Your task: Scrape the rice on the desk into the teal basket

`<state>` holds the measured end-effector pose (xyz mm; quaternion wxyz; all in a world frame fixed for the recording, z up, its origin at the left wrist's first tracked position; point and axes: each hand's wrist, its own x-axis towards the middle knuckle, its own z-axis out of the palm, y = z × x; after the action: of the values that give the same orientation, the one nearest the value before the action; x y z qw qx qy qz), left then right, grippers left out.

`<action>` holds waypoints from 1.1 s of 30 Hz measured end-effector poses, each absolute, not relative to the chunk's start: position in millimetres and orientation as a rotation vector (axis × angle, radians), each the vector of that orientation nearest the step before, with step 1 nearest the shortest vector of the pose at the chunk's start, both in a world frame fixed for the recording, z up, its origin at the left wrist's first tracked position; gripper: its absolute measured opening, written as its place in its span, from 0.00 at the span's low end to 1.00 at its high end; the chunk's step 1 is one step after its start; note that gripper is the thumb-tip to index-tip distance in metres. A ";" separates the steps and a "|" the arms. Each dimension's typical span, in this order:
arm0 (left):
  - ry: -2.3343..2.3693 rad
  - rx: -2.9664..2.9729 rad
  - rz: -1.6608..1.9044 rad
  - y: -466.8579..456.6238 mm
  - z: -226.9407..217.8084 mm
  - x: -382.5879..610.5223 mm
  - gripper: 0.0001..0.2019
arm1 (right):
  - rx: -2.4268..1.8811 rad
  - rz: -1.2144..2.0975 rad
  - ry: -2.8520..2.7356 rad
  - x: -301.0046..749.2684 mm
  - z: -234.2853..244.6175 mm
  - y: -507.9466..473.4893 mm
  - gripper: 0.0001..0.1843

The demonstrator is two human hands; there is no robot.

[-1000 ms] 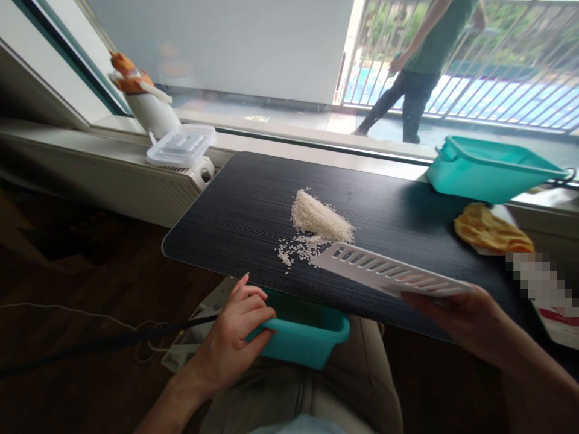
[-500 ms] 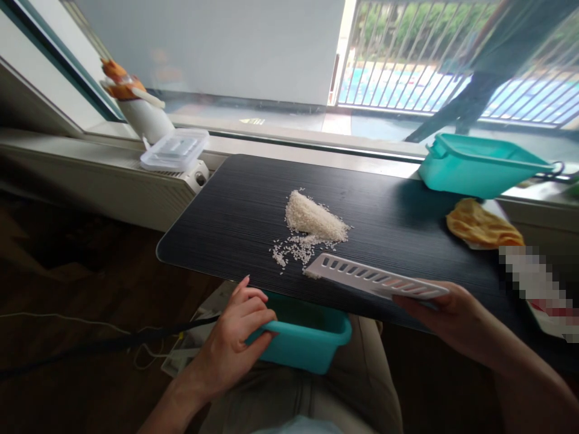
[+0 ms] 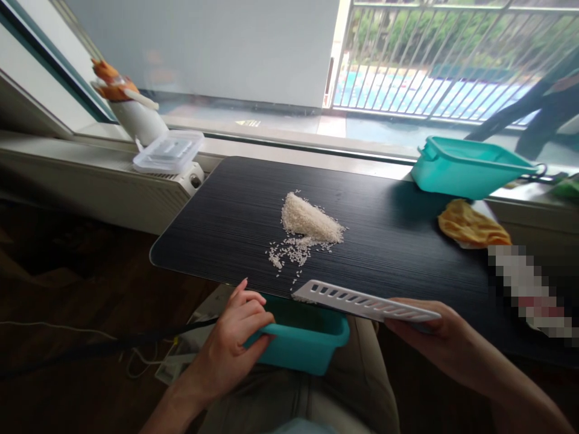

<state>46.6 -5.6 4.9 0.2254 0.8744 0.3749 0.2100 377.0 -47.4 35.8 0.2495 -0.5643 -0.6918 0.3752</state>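
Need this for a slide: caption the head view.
Left hand grips the lower teal bin; right hand holds a slotted scraper near piled rice.

Two hands showed: left hand (image 3: pixel 237 328) at seven o'clock, right hand (image 3: pixel 443 334) at four. Two teal bins appeared: lower bin (image 3: pixel 301 354) at six, upper bin (image 3: pixel 464 175) between two and three. One black table (image 3: pixel 389 256), one rice heap (image 3: pixel 310 220) lay centre; one scraper (image 3: pixel 367 306) at half-past four, one yellow cloth (image 3: pixel 473 224) at three.

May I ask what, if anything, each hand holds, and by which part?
The right hand holds the white scraper by its right end; the left hand holds the nearer teal bin by its rim's left end.
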 end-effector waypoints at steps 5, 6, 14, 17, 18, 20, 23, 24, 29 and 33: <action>1.029 2.397 0.602 -5.8 4.8 50.1 0.07 | -1.598 0.990 -1.820 375.1 35.1 -54.2 0.13; 1.030 2.394 0.604 -5.9 4.9 50.8 0.07 | -1.610 0.976 -1.809 375.0 34.8 -54.9 0.13; 1.003 2.422 0.657 -6.8 1.6 54.0 0.06 | -1.580 1.078 -1.795 366.5 47.6 -63.9 0.15; 1.001 2.433 0.683 -10.0 1.4 53.3 0.05 | -1.553 1.029 -1.724 366.3 47.9 -61.7 0.14; 1.001 2.438 0.697 -11.1 1.8 52.8 0.05 | -1.547 1.006 -1.690 366.6 47.0 -60.1 0.15; 0.999 2.445 0.724 -13.0 3.2 51.3 0.05 | -1.558 0.957 -1.638 367.2 45.1 -56.7 0.15; 0.986 2.446 0.735 -13.9 5.9 48.7 0.05 | -1.606 0.901 -1.626 367.3 43.9 -54.9 0.14; 0.982 2.445 0.729 -13.7 6.7 48.0 0.06 | -1.612 0.898 -1.629 367.0 44.1 -55.6 0.13; 1.000 2.425 0.709 -12.3 8.7 47.4 0.06 | -1.573 0.973 -1.645 362.5 45.8 -61.2 0.13; 1.030 2.395 0.662 -13.3 9.5 49.0 0.05 | -1.563 0.972 -1.665 361.4 43.5 -51.7 0.12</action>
<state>49.0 -13.3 9.5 0.2242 0.8677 0.3732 0.2398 361.4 -51.7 43.5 0.3238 -0.5958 -0.6346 0.3707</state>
